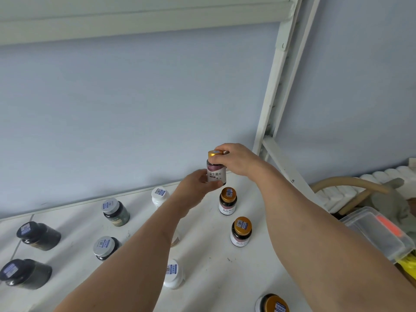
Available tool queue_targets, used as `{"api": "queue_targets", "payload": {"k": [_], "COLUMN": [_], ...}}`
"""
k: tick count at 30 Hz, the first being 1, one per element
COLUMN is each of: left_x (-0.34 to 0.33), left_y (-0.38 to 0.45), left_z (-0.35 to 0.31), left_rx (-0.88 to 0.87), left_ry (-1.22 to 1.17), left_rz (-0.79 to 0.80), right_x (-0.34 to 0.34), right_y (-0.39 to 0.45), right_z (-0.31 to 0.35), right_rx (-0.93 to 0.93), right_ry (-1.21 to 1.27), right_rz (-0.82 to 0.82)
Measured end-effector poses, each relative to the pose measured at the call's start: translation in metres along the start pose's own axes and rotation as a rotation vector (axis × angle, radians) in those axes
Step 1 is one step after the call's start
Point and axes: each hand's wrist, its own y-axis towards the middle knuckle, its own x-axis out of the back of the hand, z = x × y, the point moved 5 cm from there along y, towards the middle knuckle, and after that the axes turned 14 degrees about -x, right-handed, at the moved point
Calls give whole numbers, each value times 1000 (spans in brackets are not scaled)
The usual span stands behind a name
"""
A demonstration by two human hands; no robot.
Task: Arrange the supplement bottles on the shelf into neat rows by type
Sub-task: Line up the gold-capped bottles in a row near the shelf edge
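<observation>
A gold-capped bottle (216, 171) with a white label is lifted above the back of the white shelf (213, 262). My left hand (195, 188) grips its lower body and my right hand (236, 161) holds its cap from the right. Two matching gold-capped bottles (228, 201) (240, 231) stand in a line below it, and a third (273, 304) sits at the bottom edge. White bottles (159, 196) (173, 274) stand mid-shelf. Silver-capped dark bottles (115, 211) (104, 247) and black-capped bottles (38, 235) (24, 273) stand to the left.
A white metal upright (276, 86) rises behind the shelf's right end, against a pale blue wall. To the right lie a clear plastic box (378, 233), curved tan tubing (351, 182) and a white ribbed radiator (351, 192). An upper shelf edge (135, 21) runs overhead.
</observation>
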Motion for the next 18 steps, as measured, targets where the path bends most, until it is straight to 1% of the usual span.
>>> {"api": "queue_targets", "payload": {"k": [2, 12, 16, 18], "left_x": [2, 7, 7, 7], "left_y": [-2, -1, 2, 2], "left_z": [-3, 1, -3, -7], "left_rx": [-7, 53, 37, 14], "left_ry": [-32, -95, -56, 56], "left_rz": [-11, 48, 29, 34], "right_x": [0, 3, 5, 4], "right_y": [-2, -2, -1, 0], "right_z": [2, 2, 3, 2], "right_rx": [-4, -34, -31, -28], "right_ry": [16, -4, -1, 3], "right_rz": [12, -12, -7, -3]}}
